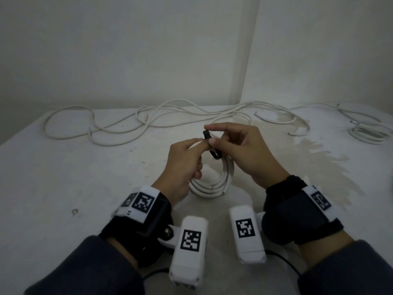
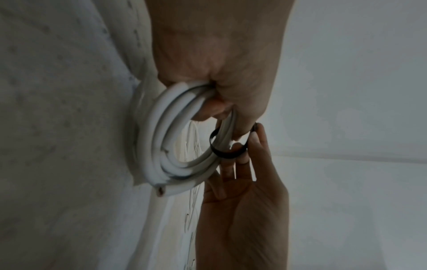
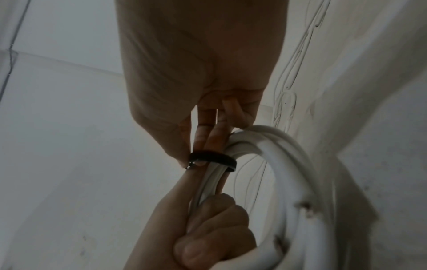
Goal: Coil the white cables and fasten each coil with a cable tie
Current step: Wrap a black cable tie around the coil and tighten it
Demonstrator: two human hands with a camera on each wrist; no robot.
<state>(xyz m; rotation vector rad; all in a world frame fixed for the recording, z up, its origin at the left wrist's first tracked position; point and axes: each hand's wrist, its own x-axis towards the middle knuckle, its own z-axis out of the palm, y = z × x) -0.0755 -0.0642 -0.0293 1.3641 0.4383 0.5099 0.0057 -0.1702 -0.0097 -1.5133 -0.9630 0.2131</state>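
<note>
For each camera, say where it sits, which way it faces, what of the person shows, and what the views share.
Head: worn on the head, facing forward and down at the table; both hands, wrist rigs and sleeves show.
Left wrist: looks along the left hand gripping the coil; right hand beyond.
Right wrist: looks along the right hand pinching the tie; left hand below.
Shared: coil, tie, both hands.

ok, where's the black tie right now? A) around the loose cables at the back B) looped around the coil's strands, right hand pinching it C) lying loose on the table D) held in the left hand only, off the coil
B: the black tie loops around the coil strands while the right hand pinches it; the left hand grips the coil.
</note>
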